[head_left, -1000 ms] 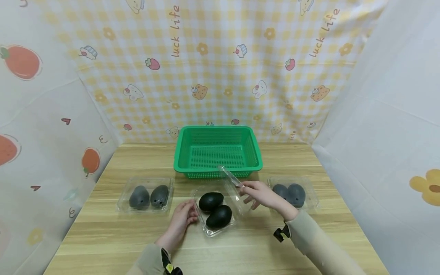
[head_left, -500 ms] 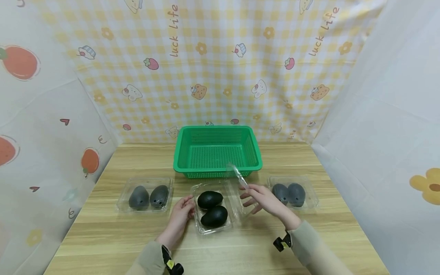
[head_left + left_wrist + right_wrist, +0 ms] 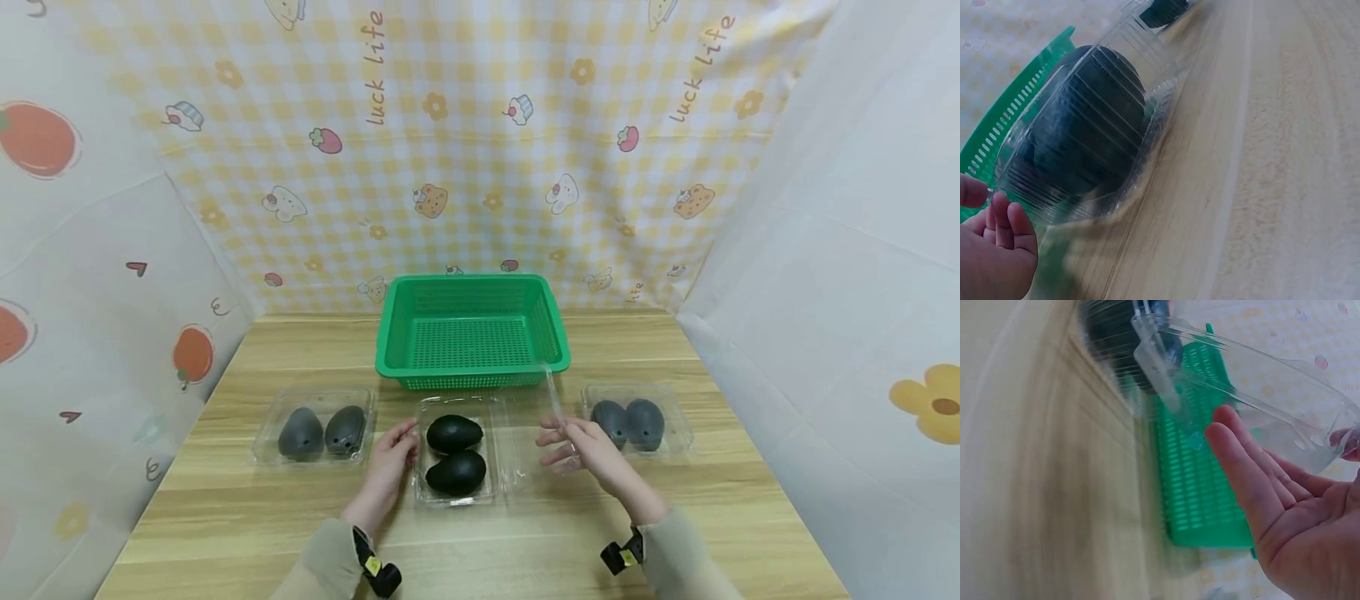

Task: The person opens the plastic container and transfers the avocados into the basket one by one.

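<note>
Head view: left hand (image 3: 388, 465) is pinching the left rim of the clear box (image 3: 457, 501) at tabletop (image 3: 525, 550) centre. Right hand (image 3: 592, 454) is holding the edge of the box's raised lid (image 3: 532, 433) in a thumb-side grip; its other fingers are spreading loosely apart. Two dark avocados (image 3: 454, 434) are lying in the box, one behind the other. Two lidded boxes are flanking it, left (image 3: 315, 393) and right (image 3: 678, 429), each holding two greyish avocados. Count: three boxes, six avocados, one green basket (image 3: 450, 372) standing behind.

Left wrist: thumb and fingertip are meeting at the box rim, remaining fingers curling in. This view is showing the ribbed side wall, which the head view isn't resolving.

Right wrist: two fingers are extending straight, clear of the lid; one fingertip is touching the lid edge at frame right, thumb contact unclear.
</note>
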`<state>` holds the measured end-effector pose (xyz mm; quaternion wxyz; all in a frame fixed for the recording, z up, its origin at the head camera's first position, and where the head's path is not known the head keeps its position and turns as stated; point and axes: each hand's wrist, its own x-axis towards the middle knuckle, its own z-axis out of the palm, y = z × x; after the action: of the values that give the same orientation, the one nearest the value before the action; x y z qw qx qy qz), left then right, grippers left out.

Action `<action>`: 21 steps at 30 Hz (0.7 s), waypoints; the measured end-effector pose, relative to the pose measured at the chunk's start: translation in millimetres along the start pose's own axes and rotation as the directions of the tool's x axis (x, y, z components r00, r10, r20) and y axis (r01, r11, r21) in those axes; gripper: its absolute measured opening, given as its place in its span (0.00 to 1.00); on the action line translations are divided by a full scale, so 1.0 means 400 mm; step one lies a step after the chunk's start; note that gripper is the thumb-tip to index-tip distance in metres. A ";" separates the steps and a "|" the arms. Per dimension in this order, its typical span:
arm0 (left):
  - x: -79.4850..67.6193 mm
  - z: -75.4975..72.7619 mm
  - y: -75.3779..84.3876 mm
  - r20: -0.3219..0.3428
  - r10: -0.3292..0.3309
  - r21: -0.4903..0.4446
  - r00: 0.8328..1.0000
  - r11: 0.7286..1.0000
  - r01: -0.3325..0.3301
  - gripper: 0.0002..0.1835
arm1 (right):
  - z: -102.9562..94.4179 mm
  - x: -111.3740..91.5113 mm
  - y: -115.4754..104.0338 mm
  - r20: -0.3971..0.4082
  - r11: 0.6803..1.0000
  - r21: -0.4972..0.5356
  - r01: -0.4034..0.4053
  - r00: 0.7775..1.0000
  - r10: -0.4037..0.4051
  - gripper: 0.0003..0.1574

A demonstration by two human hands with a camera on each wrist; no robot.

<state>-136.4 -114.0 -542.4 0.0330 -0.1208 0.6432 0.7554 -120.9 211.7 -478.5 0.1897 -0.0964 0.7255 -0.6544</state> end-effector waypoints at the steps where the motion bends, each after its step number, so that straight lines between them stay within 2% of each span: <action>1: 0.002 -0.001 0.001 -0.002 0.006 0.000 1.000 1.000 -0.006 0.22 | 0.000 -0.002 0.007 -0.010 1.000 0.019 -0.005 1.000 0.005 0.33; 7: 0.009 -0.001 0.002 -0.019 0.002 0.004 1.000 1.000 -0.002 0.22 | -0.003 -0.010 0.044 -0.046 0.994 0.104 -0.012 0.999 0.017 0.33; 12: 0.005 -0.006 0.004 -0.026 -0.005 0.003 1.000 1.000 0.005 0.22 | -0.001 -0.009 0.065 -0.115 0.990 0.133 -0.038 0.992 0.054 0.33; 17: 0.005 -0.009 0.005 -0.034 -0.006 -0.003 0.999 1.000 0.005 0.22 | 0.008 0.003 0.090 -0.213 0.989 0.127 -0.076 0.972 0.102 0.30; 21: 0.008 -0.012 0.004 -0.036 -0.005 -0.015 0.999 1.000 0.005 0.22 | 0.016 0.012 0.107 -0.291 0.992 0.072 -0.102 0.949 0.119 0.28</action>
<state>-139.0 -119.3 -542.2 0.0225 -0.1361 0.6379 0.7576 -117.9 209.3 -522.0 0.1184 0.0484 0.7315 -0.6697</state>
